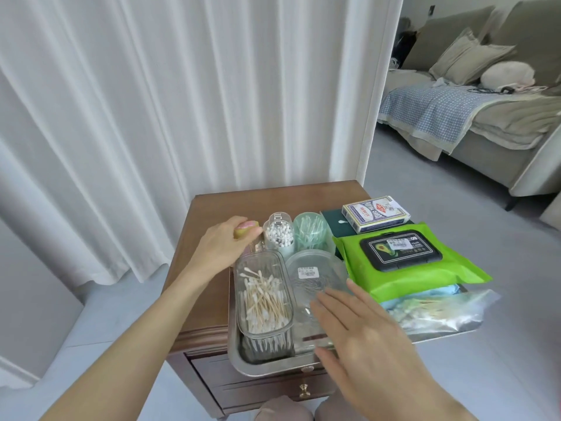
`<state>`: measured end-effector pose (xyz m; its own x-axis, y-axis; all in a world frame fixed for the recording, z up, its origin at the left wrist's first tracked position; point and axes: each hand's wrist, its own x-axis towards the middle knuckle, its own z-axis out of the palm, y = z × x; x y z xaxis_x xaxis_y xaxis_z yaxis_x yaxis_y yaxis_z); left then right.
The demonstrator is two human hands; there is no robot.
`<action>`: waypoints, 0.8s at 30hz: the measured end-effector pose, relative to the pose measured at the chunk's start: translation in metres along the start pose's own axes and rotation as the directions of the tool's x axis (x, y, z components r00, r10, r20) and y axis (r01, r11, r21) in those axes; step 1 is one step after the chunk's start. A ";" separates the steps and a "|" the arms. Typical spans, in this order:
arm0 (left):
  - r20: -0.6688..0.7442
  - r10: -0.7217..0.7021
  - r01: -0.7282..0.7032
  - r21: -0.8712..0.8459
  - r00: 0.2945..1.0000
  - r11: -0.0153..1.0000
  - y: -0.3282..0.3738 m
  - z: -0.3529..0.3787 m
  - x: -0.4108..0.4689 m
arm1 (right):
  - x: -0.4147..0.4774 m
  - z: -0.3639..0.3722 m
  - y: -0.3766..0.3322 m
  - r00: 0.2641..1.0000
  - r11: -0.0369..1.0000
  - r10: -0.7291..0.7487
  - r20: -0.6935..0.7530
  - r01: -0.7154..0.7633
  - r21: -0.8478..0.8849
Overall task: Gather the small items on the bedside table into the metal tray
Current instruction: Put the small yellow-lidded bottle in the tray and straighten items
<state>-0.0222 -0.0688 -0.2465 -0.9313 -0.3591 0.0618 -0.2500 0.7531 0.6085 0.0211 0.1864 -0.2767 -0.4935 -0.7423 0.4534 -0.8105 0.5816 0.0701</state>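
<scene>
Risk, tray balance: the metal tray (243,364) is seen to overhang the near and right edges of the bedside table (209,208); it is judged that a push from either hand, or more weight at the right end, could tip or slide it off.
Risk, crowding: the tray is nearly filled by the clear box of wooden swabs (263,294), the round clear container (315,268), the two swab jars (278,235) at the back, the green wipes pack (409,259), the card box (375,213) and the plastic bag (437,311); little free floor is left, so a jar could be knocked over when the last item is set in.
Risk, small item: the pink and yellow item (246,227) is largely hidden by fingers and could be dropped outside the rim at the back left corner.
Left hand (226,249): extended forward, palm down, fingers curled closed around the pink and yellow item, held at the tray's back left corner just beside the jar of white swabs.
Right hand (361,332): held flat and fully open, fingers spread and pointing left, nothing grasped; it hovers over the round clear container and the tray's near rim, and contact cannot be told.
Task status: judged nearly complete, with the held item as the last one visible outside the tray.
</scene>
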 end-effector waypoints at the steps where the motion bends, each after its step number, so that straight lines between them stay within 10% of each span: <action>1: 0.022 -0.031 0.033 -0.076 0.999 0.997 0.000 -0.001 0.001 | -0.001 0.003 -0.002 1.000 1.000 0.012 -0.011 -0.012 -0.003; 8: 0.085 -0.142 0.161 -0.286 0.986 0.945 -0.003 -0.001 -0.008 | -0.009 0.015 -0.007 0.996 1.000 0.028 -0.083 -0.028 0.012; 15: -0.434 -0.124 -0.116 -0.487 0.893 0.866 -0.011 0.012 -0.096 | -0.053 0.021 0.016 0.921 0.996 0.094 -0.378 -0.088 0.033; 19: -0.248 -0.064 -0.069 -0.493 0.967 0.867 -0.008 0.053 -0.156 | -0.076 0.013 0.039 0.763 0.898 0.406 -0.503 -0.436 0.064; 24: -0.153 0.001 -0.034 -0.213 0.988 0.977 -0.002 0.071 -0.158 | -0.081 0.014 0.074 0.748 0.783 0.616 -0.246 -0.616 0.086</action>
<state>0.1068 0.0257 -0.3130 -0.8800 -0.4383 0.1831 -0.1559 0.6306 0.7603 -0.0029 0.2851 -0.3206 -0.7909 -0.1148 0.6010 -0.3574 0.8840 -0.3015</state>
